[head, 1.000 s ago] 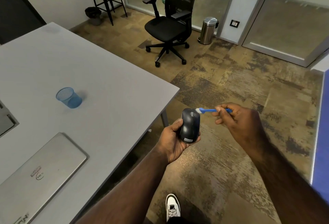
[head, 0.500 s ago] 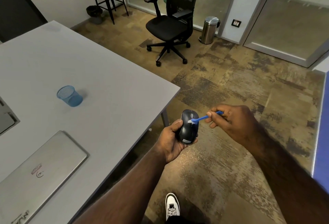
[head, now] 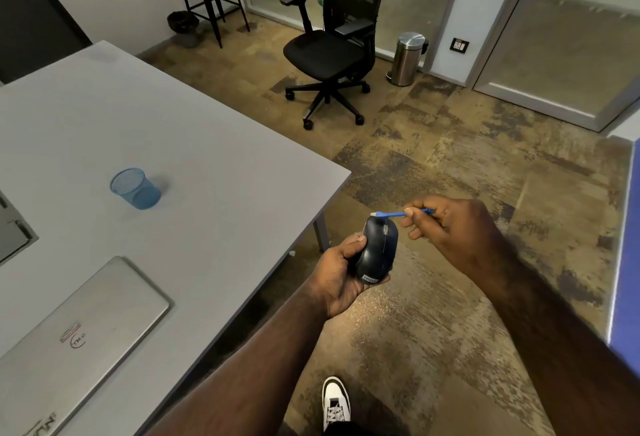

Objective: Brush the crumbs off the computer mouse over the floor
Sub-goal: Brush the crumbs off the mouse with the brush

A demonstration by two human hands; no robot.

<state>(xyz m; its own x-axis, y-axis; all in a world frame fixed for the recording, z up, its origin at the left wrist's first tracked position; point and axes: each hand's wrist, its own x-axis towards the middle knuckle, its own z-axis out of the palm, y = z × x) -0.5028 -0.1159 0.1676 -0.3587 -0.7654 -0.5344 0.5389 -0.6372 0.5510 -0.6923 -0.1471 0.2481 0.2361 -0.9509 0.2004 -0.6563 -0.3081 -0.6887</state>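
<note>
- A dark oval computer mouse (head: pixel 376 251) was held in the left hand (head: pixel 341 276) beyond the corner of the grey rectangular table (head: pixel 214 165), over the mottled brown carpet floor (head: pixel 450 158).
- A thin blue plastic brush (head: pixel 394 214) was gripped in the right hand (head: pixel 457 231), to the right of the mouse, its tip at the mouse's far end.
- A blue mesh cup (head: pixel 135 188) was set on the table, with a closed silver laptop (head: pixel 72 342) nearer.
- A black wheeled office chair (head: pixel 332 51) was placed farther back, a steel pedal bin (head: pixel 408 58) at its right.

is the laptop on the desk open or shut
Shut. The silver laptop lies flat on the grey desk with its lid down; only the logo on the lid shows, no screen or keys.
</note>
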